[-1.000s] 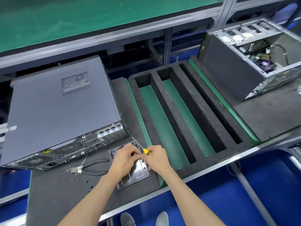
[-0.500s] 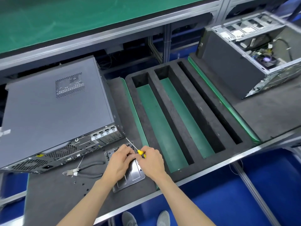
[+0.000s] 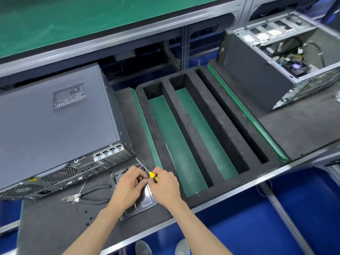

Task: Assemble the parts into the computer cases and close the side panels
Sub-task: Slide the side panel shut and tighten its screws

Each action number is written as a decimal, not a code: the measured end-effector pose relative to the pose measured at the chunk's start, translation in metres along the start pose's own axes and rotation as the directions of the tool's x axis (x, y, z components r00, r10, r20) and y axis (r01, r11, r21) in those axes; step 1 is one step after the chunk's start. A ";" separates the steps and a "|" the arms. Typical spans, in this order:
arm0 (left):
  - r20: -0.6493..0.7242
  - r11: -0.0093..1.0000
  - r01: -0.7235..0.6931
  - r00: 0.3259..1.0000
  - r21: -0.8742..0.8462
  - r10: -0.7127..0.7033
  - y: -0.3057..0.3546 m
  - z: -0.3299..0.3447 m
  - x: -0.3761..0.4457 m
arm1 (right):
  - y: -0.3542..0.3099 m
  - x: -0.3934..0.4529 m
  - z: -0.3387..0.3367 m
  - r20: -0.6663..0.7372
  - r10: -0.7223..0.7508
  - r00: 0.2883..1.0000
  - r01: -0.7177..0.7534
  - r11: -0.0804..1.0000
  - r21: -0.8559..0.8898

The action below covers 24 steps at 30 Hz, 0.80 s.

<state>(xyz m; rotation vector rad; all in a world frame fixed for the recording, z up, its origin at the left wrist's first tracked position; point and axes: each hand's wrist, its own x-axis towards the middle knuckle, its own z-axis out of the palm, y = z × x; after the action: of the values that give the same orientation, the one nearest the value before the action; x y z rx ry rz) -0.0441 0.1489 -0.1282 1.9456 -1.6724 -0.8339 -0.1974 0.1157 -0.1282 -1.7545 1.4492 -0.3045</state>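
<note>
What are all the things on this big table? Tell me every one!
closed computer case: 1, grey, lying at the left
open computer case: 1, black and silver, far right
foam tray: 1, black with green slots, middle
metal plate: 1, silver, under the hands
screwdriver: 1, yellow handle, in the right hand
cable: 1, black, in front of the closed case
small screws: a few, black, near edge
left hand: on the plate, fingers curled
right hand: grips the screwdriver

We see a closed grey matt sheet-metal computer case (image 3: pixel 55 124) on the left, a shiny silver metal tray (image 3: pixel 145 199) near us, rough black foam slots (image 3: pixel 207 124), and a glossy yellow plastic screwdriver handle (image 3: pixel 153 176).
</note>
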 end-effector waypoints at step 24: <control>0.013 0.999 0.017 1.000 -0.049 -0.016 -0.003 -0.005 0.002 | -0.008 0.013 0.005 -0.066 0.038 0.997 -0.044 0.994 -0.097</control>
<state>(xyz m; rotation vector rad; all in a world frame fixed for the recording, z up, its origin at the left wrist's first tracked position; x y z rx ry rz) -0.0386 0.1473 -0.1272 1.9272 -1.6296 -0.8873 -0.1843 0.1062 -0.1297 -1.8050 1.5675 -0.2744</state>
